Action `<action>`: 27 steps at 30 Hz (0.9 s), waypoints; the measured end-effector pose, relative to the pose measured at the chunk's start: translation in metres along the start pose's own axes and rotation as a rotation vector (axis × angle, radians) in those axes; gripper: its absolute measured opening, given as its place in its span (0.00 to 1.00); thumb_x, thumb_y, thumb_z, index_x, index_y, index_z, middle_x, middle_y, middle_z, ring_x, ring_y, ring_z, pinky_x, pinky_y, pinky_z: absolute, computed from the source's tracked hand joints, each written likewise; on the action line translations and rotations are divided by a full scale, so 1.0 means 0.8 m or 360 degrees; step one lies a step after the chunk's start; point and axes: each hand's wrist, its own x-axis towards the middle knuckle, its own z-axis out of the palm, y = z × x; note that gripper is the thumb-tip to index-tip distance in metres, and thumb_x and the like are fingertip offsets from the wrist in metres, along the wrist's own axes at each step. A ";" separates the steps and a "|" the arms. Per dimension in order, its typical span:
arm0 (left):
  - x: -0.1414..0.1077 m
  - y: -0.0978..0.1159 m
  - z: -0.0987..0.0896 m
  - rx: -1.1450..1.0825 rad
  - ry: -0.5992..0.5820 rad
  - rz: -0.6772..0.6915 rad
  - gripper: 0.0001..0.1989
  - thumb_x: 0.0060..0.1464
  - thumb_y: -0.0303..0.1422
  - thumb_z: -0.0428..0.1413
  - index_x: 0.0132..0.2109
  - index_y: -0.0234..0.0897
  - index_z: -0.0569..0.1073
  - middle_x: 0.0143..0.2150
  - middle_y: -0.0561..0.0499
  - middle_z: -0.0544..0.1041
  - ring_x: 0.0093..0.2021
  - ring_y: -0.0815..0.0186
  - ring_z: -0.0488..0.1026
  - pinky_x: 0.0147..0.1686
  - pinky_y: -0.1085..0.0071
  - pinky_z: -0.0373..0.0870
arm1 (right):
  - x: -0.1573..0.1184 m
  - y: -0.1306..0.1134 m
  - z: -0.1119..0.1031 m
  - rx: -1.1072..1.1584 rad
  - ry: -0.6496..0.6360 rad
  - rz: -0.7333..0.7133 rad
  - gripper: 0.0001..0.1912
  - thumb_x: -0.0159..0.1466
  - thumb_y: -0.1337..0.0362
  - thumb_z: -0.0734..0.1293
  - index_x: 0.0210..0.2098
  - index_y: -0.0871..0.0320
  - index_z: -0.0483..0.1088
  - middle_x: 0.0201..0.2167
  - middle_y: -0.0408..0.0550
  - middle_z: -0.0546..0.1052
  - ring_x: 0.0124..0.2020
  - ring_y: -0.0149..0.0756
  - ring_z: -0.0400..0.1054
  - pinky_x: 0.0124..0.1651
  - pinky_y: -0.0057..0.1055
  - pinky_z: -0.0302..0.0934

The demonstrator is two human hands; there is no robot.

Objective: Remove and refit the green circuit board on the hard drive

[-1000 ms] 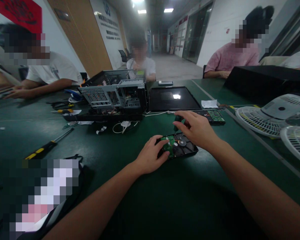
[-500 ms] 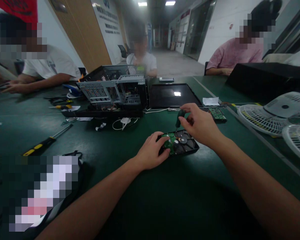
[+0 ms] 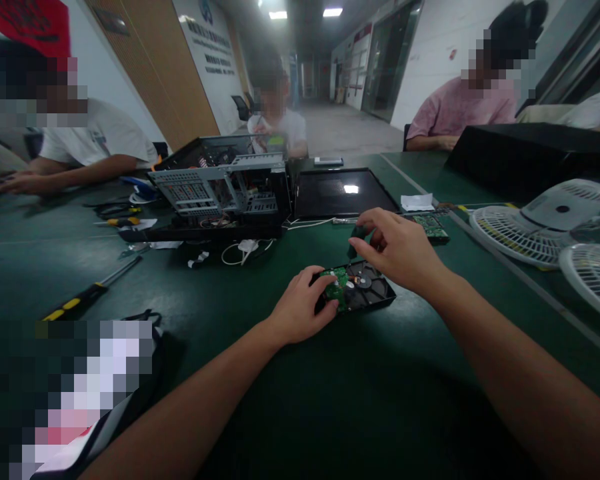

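A hard drive (image 3: pixel 373 288) lies on the green table with its green circuit board facing up. My left hand (image 3: pixel 304 305) grips its left end, fingers over the far edge and board, thumb on the near side. In my right hand (image 3: pixel 393 243) is a small dark-handled screwdriver (image 3: pixel 353 248), pinched between thumb and fingers. It stands nearly upright, and its tip points down at the board's right edge; whether it sits in a screw I cannot tell.
An opened computer case (image 3: pixel 220 190) and a black panel (image 3: pixel 345 193) stand beyond the drive. A larger yellow-black screwdriver (image 3: pixel 87 293) lies left. Another circuit board (image 3: pixel 430 229) and white fan parts (image 3: pixel 525 230) are at right. Several people sit around the table.
The view has shifted slightly. My right hand still holds the screwdriver at nearly the same spot, its handle turned a little within the fingers. My left hand stays on the drive.
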 end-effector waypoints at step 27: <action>0.001 0.006 0.004 0.0024 0.0026 0.0025 0.24 0.64 0.38 0.57 0.65 0.40 0.69 0.65 0.38 0.65 0.63 0.48 0.68 0.62 0.48 0.69 | -0.006 -0.007 -0.014 0.0012 -0.0061 -0.0059 0.11 0.69 0.60 0.66 0.50 0.55 0.71 0.49 0.55 0.79 0.41 0.44 0.76 0.46 0.43 0.69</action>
